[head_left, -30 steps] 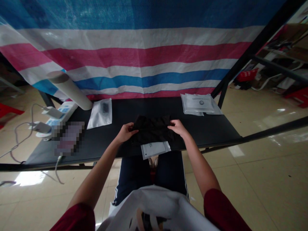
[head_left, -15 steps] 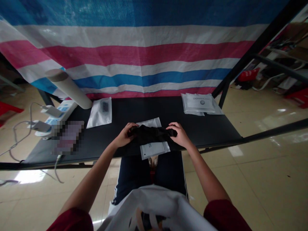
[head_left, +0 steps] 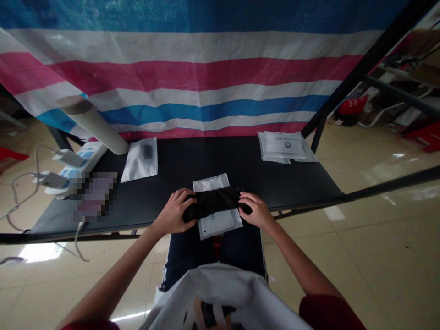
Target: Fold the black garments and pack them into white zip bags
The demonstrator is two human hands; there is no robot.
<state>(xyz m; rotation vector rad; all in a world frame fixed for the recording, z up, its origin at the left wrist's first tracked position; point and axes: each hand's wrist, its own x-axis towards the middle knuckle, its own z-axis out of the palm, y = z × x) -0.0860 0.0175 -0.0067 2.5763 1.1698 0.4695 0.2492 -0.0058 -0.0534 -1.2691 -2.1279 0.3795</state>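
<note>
Head view, items left to right. Far left of the left grip: cardboard tube (head_left: 92,124), leaning toward the striped tarpaulin (head_left: 206,73) at the back of the black counter (head_left: 292,183). Beside it are a power strip (head_left: 82,161) and white plug chargers (head_left: 65,158), seemingly placed at the counter's end, out of the working area. Just left of the left grip: an object hidden by pixelation (head_left: 92,196), kind not determinable. Ahead of the left grip: white packet (head_left: 135,167) holding a small dark item, set well apart. Left grip (head_left: 173,211): fingers curled over one end of the black fabric (head_left: 213,202), pressing it together. Between the grips: the fabric lies as a narrow band across a flat white sleeve (head_left: 218,224), apparently held taut to keep its shape. Below: navy track trousers (head_left: 187,261). Right grip (head_left: 256,211): fingers closed on the fabric's other end. Ahead of the right grip: stacked clear packets (head_left: 285,146), kept aside.
</note>
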